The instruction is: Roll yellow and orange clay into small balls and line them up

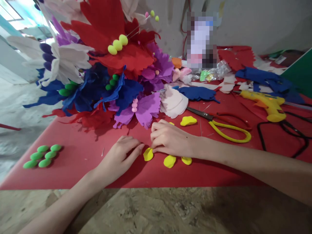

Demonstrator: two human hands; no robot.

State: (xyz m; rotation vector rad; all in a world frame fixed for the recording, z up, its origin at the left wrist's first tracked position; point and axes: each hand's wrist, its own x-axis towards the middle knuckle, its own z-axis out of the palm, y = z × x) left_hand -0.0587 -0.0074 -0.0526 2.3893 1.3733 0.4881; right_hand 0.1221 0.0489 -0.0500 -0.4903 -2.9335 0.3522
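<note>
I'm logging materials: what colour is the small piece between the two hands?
Yellow; the small piece shows best in the head view.

flattened yellow pieces, loosely scattered

Both arms are bare as far as they show. The left forearm is slender and smooth in outline, narrow at the wrist and widening evenly toward the elbow. The left grip is a bare hand with slim fingers and a long, tapering thumb. The right forearm matches it, lean and gently broadening away from the wrist, its lower side in shade. The right grip, also a bare hand, has slender fingers and rounded knuckles; a small dark spot marks its back, close to the wrist.
</note>
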